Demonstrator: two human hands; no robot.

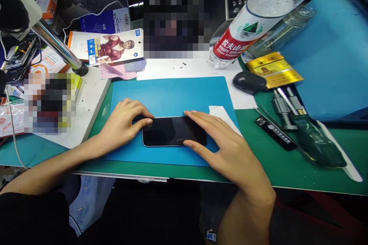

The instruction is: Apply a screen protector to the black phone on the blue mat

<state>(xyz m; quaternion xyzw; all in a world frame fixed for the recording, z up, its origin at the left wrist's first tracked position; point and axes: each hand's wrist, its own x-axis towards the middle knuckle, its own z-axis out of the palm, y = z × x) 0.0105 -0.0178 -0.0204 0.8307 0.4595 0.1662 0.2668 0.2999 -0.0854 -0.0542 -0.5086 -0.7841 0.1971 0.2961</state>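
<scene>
A smartphone [166, 132] with a dark, glossy screen lies flat, long side across, on a blue work mat [172, 90]. At its far left corner my left hand [123, 120] grips it, the thumb on the screen and the curled fingers along the far edge. My right hand [227, 147] spans the right end, fingertips at the far edge and thumb at the near one, covering part of that end. Behind the right fingers a white piece [222, 115] rests on the mat; its kind is unclear.
To the right are a black earbud-like case [249, 82], a gold packet [273, 69], a black lighter-like stick [276, 134] and several hand tools [283, 107]. A large water bottle [244, 30] stands behind. On the left, a metal lamp pole [57, 44] rises beside boxes.
</scene>
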